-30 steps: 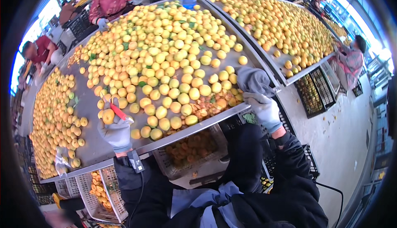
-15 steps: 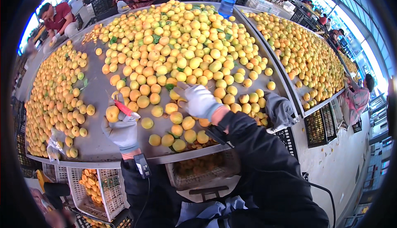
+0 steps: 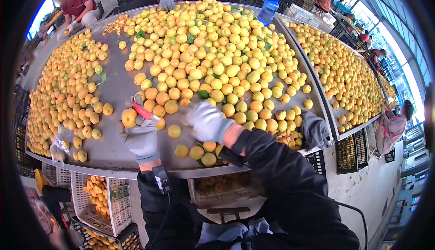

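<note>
Over the near side of the metal table, the left hand is bending its gloved fingers, and it is holding a yellow fruit together with a red-handled tool. The right hand is reaching over the table's near middle, beside the loose fruits; it is appearing blurred, with fingers partly curled, so I cannot tell if it is gripping something. At the table's right corner a grey cloth is lying; at the table's far edge a blue bottle is standing.
</note>
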